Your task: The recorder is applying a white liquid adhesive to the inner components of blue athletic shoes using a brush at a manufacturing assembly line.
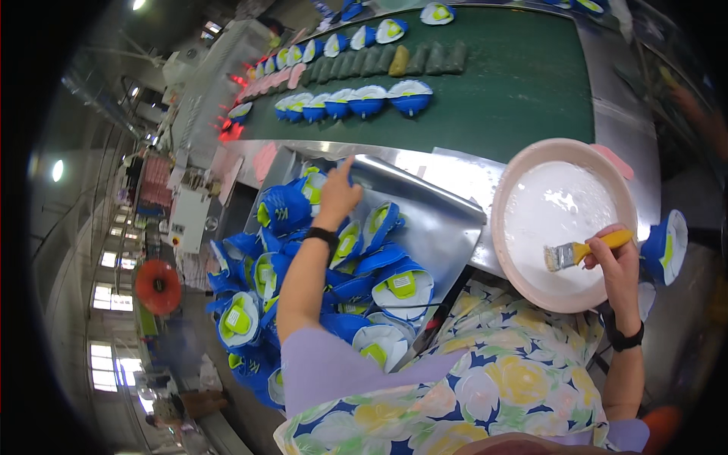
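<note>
My left hand (pixel 339 199) reaches over a heap of blue shoe uppers (pixel 288 208) with white and lime linings. Its index finger is stretched out beside an upper at the heap's far end; the other fingers are partly hidden. In my right hand (pixel 620 267) is a flat paintbrush (pixel 580 251) with a yellow handle and a metal band. The bristles point left, over white liquid (pixel 557 201) in a round pale pink basin (pixel 501 227). I cannot tell whether they touch the liquid.
The heap lies on a metal tray (pixel 432 220). Beyond it, a green conveyor belt (pixel 523 106) carries rows of blue uppers (pixel 368 100), dark green pieces (pixel 432 59) and pink pieces (pixel 296 76). Another blue-and-white upper (pixel 667 246) is right of the basin. An orange fan-like disc (pixel 158 287) stands left.
</note>
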`<action>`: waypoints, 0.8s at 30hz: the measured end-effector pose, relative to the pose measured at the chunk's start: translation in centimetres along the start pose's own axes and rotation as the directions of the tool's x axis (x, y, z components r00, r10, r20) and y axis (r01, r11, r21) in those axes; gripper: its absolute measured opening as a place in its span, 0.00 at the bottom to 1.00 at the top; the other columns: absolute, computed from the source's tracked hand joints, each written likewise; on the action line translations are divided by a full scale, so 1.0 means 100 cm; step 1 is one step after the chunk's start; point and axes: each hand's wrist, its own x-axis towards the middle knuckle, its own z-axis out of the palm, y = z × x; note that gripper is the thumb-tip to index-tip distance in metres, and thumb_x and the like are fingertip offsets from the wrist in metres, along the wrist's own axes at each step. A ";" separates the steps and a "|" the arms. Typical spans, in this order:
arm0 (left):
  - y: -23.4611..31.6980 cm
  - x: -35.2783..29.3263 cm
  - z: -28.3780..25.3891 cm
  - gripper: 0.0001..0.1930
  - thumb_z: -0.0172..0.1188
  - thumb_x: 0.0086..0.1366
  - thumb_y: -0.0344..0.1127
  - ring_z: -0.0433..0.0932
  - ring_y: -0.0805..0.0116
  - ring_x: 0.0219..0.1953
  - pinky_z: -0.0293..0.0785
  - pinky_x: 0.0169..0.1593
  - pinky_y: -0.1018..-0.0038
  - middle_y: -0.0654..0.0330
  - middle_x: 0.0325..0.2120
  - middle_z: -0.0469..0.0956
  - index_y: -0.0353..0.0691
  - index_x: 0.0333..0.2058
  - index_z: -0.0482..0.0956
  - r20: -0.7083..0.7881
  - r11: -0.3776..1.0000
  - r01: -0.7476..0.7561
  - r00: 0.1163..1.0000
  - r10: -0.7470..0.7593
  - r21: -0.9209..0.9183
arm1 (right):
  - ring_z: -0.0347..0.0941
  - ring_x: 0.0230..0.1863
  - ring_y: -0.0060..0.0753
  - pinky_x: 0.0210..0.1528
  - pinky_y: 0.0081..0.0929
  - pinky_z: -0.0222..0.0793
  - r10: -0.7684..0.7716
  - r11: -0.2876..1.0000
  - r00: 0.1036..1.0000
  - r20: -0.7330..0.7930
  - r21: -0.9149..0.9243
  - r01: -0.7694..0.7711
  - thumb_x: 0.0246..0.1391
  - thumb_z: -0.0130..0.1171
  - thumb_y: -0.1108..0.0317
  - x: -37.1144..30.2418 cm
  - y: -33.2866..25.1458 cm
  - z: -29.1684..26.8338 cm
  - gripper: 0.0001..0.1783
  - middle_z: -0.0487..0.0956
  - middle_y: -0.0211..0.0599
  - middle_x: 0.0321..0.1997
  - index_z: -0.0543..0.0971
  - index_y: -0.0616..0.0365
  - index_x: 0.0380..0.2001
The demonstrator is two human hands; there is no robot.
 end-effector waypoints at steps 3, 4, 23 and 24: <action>0.042 0.018 -0.052 0.26 0.58 0.62 0.29 0.79 0.59 0.47 0.76 0.51 0.67 0.49 0.45 0.78 0.42 0.60 0.69 0.220 0.509 0.170 0.975 0.039 -0.844 | 0.74 0.28 0.19 0.33 0.16 0.70 -0.015 0.998 1.000 -0.009 -0.055 0.015 0.58 0.59 0.73 -0.004 -0.007 -0.003 0.07 0.77 0.33 0.30 0.71 0.60 0.37; 0.073 0.015 -0.069 0.23 0.57 0.66 0.28 0.78 0.64 0.50 0.75 0.53 0.70 0.51 0.48 0.77 0.38 0.60 0.70 0.320 -0.011 0.321 0.945 0.063 -0.947 | 0.74 0.28 0.19 0.33 0.16 0.71 -0.046 0.995 0.999 0.001 -0.090 0.046 0.58 0.58 0.73 -0.003 -0.007 -0.001 0.07 0.77 0.33 0.30 0.71 0.60 0.37; 0.165 -0.060 0.009 0.22 0.56 0.52 0.23 0.74 0.49 0.50 0.74 0.50 0.64 0.53 0.51 0.74 0.45 0.48 0.78 0.210 0.598 -0.762 0.560 0.801 -0.250 | 0.76 0.37 0.51 0.40 0.39 0.71 -0.201 0.659 0.825 0.528 -0.550 0.513 0.53 0.63 0.67 0.003 -0.005 0.041 0.12 0.77 0.46 0.34 0.72 0.58 0.37; 0.164 -0.052 0.003 0.22 0.56 0.52 0.23 0.74 0.49 0.50 0.74 0.50 0.64 0.53 0.51 0.74 0.45 0.48 0.78 0.211 0.595 -0.766 0.557 0.803 -0.244 | 0.76 0.37 0.51 0.40 0.39 0.71 -0.208 0.660 0.826 0.525 -0.547 0.514 0.53 0.63 0.67 0.003 -0.004 0.033 0.12 0.77 0.46 0.34 0.72 0.58 0.37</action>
